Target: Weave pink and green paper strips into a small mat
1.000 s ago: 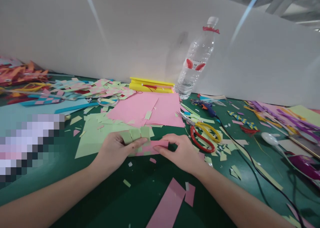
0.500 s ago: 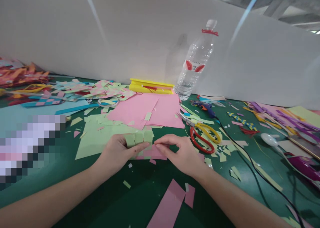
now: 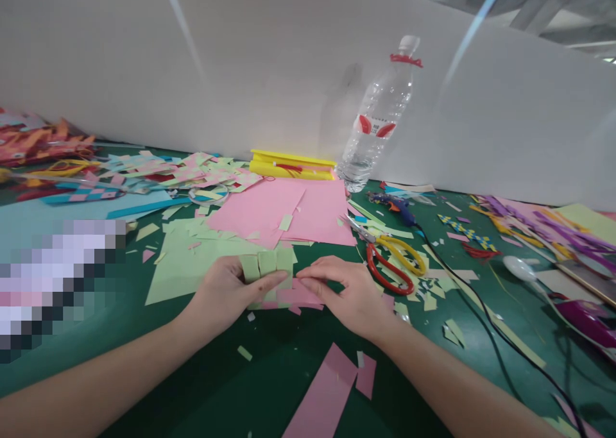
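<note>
My left hand is closed around a set of pale green paper strips, with the thumb laid across their front. Slits show between the strips, and their upper ends stand up above the thumb. Below them, pink paper strips stick out to the right, low over the table. Just to the right of the green strips, my right hand pinches thumb and forefinger together. Whatever lies between those fingertips is too small to make out. Open-bladed scissors with red and yellow handles rest beyond the right hand.
Pink sheets and a green sheet lie behind the hands. A tilted clear bottle leans near the wall. To the right are a glue gun, its black cord and a purple-handled tool. Paper scraps litter the green table.
</note>
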